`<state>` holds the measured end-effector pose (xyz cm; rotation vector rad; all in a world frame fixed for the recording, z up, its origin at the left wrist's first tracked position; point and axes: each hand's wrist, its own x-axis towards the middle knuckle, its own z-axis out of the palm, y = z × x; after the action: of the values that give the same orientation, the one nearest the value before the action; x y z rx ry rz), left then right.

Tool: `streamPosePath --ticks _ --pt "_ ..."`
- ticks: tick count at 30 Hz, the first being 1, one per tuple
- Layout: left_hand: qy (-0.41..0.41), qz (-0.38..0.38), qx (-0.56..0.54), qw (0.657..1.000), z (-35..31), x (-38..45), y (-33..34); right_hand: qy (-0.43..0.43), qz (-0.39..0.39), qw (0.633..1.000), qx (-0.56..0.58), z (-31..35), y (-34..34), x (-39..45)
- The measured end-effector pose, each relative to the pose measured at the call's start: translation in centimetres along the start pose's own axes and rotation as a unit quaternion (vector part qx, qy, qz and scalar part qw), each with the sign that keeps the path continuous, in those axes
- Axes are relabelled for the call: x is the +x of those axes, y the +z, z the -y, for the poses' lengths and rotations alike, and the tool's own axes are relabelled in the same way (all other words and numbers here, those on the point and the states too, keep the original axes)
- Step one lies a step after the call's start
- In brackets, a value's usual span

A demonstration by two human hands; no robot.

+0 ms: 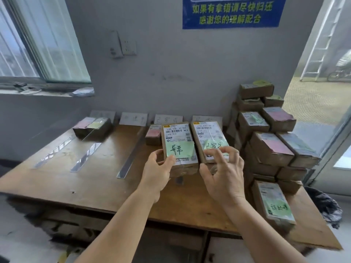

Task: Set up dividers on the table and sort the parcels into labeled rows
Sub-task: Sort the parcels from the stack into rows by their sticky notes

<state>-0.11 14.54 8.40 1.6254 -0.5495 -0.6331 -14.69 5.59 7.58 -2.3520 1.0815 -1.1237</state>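
Left hand (158, 164) gripping brown green-noted cardboard parcel (179, 147) mid wooden bench (91, 179), right hand (221, 168) hovering open over neighbouring parcel (209, 138); risking misrowing, similar handwritten notes.

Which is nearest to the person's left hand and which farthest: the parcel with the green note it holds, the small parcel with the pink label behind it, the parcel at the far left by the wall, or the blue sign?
1. Parcel with the green note: in the left hand itself.
2. Small parcel with the pink label: just behind, toward the wall.
3. Far-left parcel: across the table, by the wall.
4. Blue sign: high on the wall.
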Motion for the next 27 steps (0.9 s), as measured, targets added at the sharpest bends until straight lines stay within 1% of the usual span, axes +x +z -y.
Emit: streamPosePath --ticks 6,13,19,27 --pt "0.007 -0.020 0.024 0.999 -0.3 3.2 -7.1 0.002 0.010 1.000 0.012 5.7 5.9 0.9" --pt "-0.014 -0.032 0.006 0.999 0.6 8.1 -12.5 0.016 0.039 0.999 0.012 9.3 11.8 2.7" --pt "-0.037 -0.052 -0.003 0.998 1.5 13.0 -15.1 0.030 0.059 0.998 0.009 9.9 17.2 4.9" --pt "-0.057 -0.068 0.008 0.996 1.9 20.5 -17.4 0.078 0.095 0.992 -0.014 7.9 25.1 8.0"
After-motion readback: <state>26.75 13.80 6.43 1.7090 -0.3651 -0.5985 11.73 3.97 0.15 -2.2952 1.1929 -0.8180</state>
